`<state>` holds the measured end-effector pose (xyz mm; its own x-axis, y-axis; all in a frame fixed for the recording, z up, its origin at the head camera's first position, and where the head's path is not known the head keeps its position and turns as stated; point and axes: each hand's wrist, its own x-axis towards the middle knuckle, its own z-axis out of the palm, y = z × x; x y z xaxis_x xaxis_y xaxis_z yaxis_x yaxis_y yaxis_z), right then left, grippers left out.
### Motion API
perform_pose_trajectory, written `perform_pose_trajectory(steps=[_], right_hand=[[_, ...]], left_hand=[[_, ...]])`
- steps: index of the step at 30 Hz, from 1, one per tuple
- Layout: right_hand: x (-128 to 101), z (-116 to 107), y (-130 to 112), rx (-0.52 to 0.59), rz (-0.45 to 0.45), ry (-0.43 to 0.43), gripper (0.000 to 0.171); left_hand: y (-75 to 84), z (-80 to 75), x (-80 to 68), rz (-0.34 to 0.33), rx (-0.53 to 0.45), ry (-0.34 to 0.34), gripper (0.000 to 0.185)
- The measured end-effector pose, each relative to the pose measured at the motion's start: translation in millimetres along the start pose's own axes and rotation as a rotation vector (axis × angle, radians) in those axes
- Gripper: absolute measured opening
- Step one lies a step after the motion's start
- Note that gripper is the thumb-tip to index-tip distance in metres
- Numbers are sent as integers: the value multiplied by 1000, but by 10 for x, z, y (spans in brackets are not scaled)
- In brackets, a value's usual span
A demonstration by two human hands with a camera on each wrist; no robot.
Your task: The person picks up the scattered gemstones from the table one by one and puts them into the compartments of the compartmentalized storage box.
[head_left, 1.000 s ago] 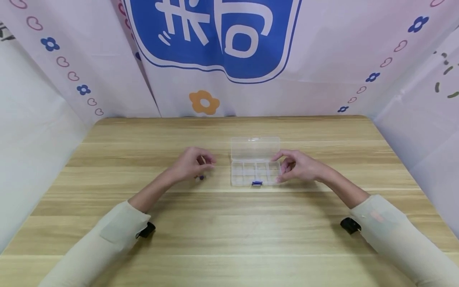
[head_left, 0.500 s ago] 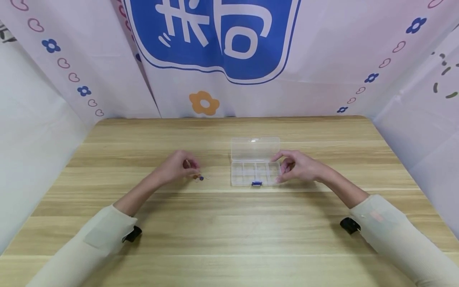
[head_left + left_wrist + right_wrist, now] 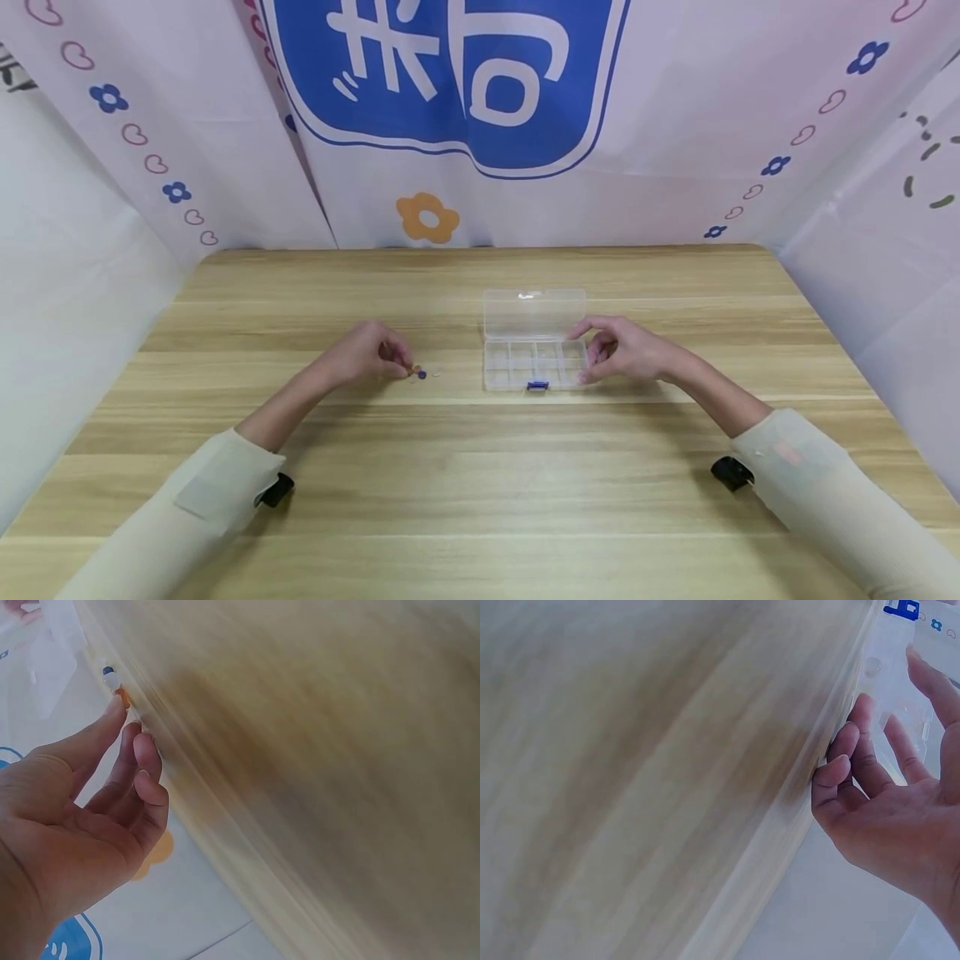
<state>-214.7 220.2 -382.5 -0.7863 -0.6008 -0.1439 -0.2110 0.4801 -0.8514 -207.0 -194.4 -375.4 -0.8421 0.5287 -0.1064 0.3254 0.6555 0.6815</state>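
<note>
While the left hand pinches at tiny orange and blue beads lying on the wooden surface and the right hand, grip curled, steadies the open clear plastic compartment box, a bead could roll off.
</note>
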Motion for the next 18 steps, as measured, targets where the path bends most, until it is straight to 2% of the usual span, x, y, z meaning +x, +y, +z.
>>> perform_pose_trajectory(steps=[6, 18], right_hand=[[-6, 2, 3, -2, 1, 2, 56], [5, -3, 23, -1, -2, -2, 57]], left_hand=[[-10, 17, 15, 2, 4, -13, 6], [-14, 27, 13, 22, 21, 6, 8]])
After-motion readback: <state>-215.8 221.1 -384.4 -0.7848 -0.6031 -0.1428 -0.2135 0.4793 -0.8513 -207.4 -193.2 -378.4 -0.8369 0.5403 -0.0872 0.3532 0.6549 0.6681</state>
